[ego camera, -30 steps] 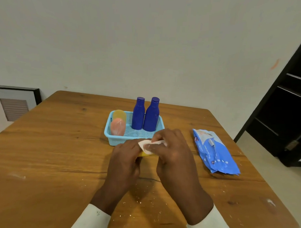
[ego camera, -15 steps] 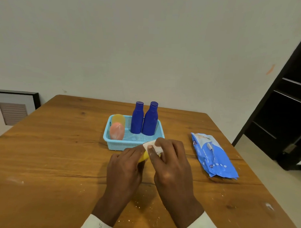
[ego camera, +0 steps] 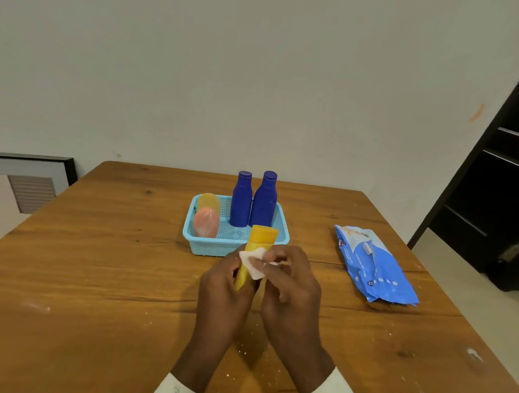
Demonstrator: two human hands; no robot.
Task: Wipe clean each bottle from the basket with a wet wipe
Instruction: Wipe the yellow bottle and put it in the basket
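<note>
Gripping a yellow bottle in front of the chest, the left hand has its fingers curled round the lower body, so that the wider, flat orange-yellow end points up and away toward the basket. The right hand pinches a small white wet wipe between thumb and fingertips and presses it against the side of that bottle, just below its upper end. Both hands are close together above the wooden worktop, and white sleeve cuffs show at the lower edge of the head view.

Just beyond the hands sits the light blue perforated basket. Inside it two dark blue bottles stand upright side by side, touching or nearly so, at the back right. At the left of the basket a pink bottle lies in front of another yellow bottle; how these two rest I cannot tell exactly.

Well to the right of the basket, a blue pack of wet wipes lies flat on the worktop. Pale specks and smudges dot the wood near the front edge. Behind the worktop rises a plain wall, with a dark door frame at far right.
</note>
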